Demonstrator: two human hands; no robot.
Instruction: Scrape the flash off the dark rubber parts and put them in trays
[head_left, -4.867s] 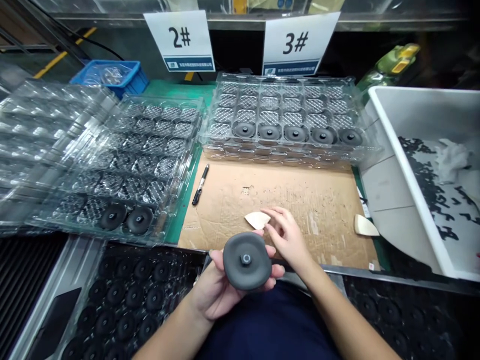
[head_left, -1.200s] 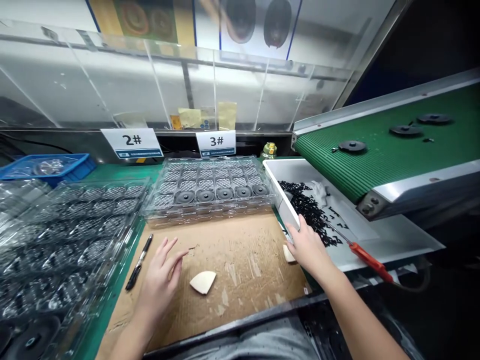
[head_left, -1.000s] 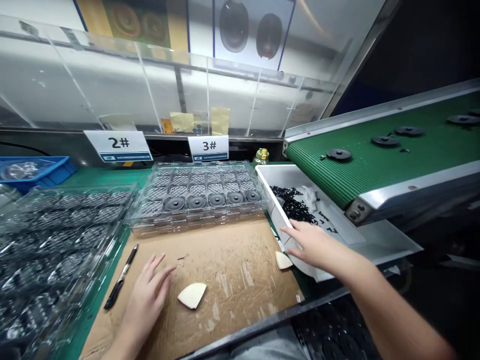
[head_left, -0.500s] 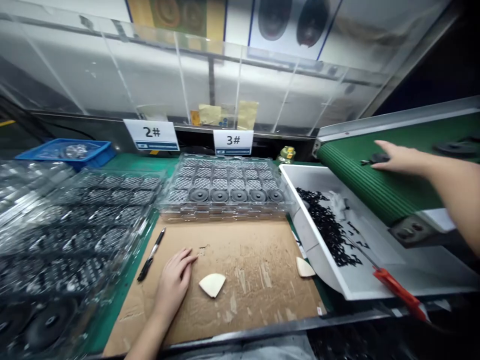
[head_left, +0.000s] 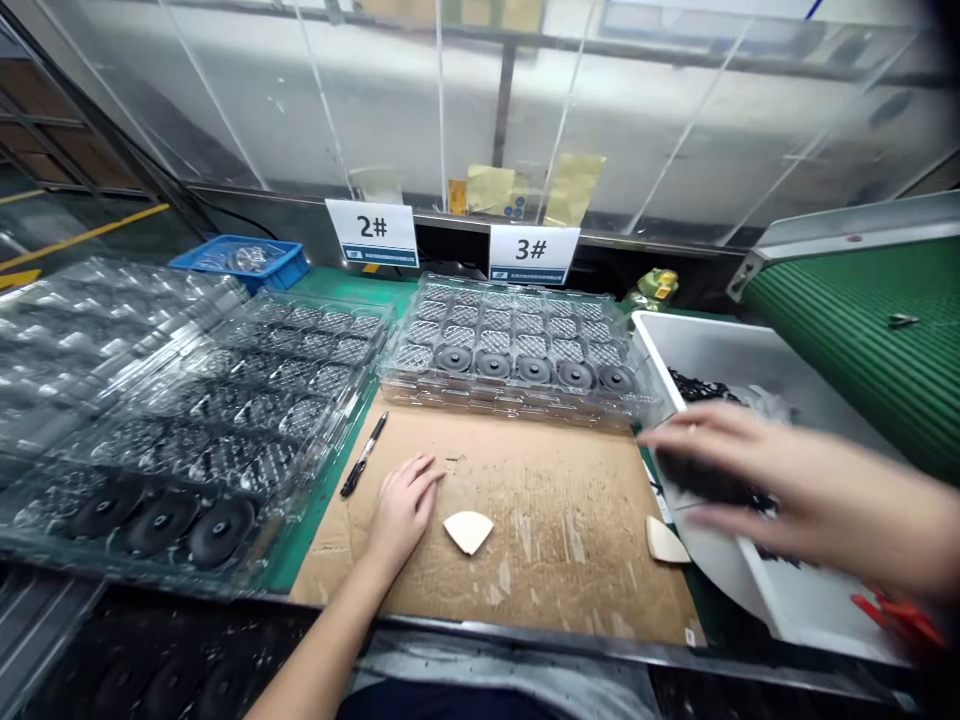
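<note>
My left hand (head_left: 406, 508) lies flat on the brown cardboard (head_left: 540, 590), fingers stretched out and holding nothing. Just right of it is a cream wedge-shaped pad (head_left: 469, 532). To its upper left lies a black pen (head_left: 365, 455). My right hand (head_left: 780, 480), smeared by motion, grips a dark round part (head_left: 701, 477) over the near left side of the white bin (head_left: 832, 610). Blur hides the part's details. Similar black discs with raised centres, perhaps speakers, fill the front row of the clear plastic tray (head_left: 517, 395) behind the cardboard.
Small black pieces (head_left: 701, 388) lie in the white bin. A red-handled tool (head_left: 900, 615) is at its near edge. The green conveyor belt (head_left: 885, 340) runs at right. Stacked clear trays (head_left: 300, 350) and a blue bin (head_left: 281, 268) stand left. Another cream pad (head_left: 665, 541) lies near the bin.
My right hand has come left and nearer from the conveyor, carrying the dark part off the belt. The view has turned rightward. My left hand stays on the cardboard.
</note>
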